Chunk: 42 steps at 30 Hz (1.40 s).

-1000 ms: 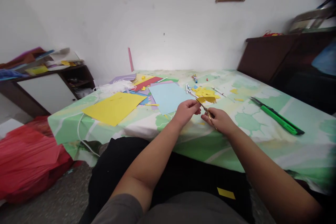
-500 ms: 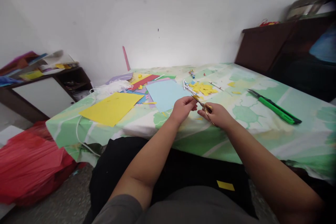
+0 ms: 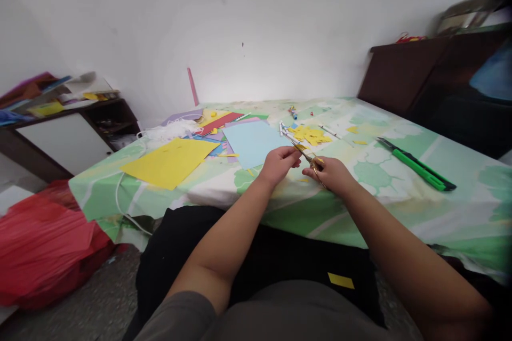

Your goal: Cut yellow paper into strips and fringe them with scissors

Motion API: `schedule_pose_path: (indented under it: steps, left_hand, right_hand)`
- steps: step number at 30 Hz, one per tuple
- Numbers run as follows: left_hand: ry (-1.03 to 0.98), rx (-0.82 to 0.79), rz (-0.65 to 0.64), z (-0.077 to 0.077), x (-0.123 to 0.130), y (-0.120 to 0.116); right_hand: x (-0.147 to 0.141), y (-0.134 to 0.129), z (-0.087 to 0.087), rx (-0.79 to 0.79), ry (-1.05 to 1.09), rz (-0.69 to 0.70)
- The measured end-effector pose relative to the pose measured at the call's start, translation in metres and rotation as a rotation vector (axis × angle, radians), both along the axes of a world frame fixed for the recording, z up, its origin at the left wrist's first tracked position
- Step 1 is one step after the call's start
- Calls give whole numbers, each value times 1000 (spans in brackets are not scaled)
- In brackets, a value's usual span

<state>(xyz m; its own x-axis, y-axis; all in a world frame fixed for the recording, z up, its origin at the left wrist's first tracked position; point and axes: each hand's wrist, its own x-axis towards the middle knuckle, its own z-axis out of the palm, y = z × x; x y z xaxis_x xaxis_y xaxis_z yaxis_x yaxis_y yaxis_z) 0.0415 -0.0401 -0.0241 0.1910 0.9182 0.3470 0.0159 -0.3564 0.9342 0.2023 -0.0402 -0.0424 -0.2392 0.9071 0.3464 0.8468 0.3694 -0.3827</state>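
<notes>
My right hand is closed round the handles of a pair of gold scissors, whose blades point up and left toward my other hand. My left hand pinches a small piece of yellow paper at the blades; most of it is hidden by fingers and scissors. Just beyond the hands lies a heap of yellow paper scraps, with white sticks beside it. A light blue sheet lies to the left of my left hand.
On the patterned tablecloth a green utility knife lies at the right. A large yellow sheet, white cord and coloured papers lie at the left. A yellow scrap rests on my lap. A red plastic bag stands beside the table.
The view has shifted slightly. Both hands keep nearly the same place and hold, with the scissors' blades still at the yellow paper and looking slightly more in line.
</notes>
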Motion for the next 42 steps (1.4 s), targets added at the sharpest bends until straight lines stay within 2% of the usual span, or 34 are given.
schedule_pose_path:
  steps: [10, 16, 23, 32, 42]
  left_hand:
    - [-66, -7, -45, -2, 2, 3]
    - [-56, -3, -16, -1, -1, -3]
    - [-23, 59, 7, 2, 0, 1]
    - [-53, -7, -15, -2, 1, -3]
    - [-60, 0, -24, -4, 2, -1]
  right_hand:
    - [0, 2, 0, -22, 22, 12]
    - [0, 2, -1, 8, 17, 58]
    - [0, 3, -1, 16, 23, 48]
    - [1, 2, -1, -10, 44, 48]
    - [0, -1, 2, 0, 26, 35]
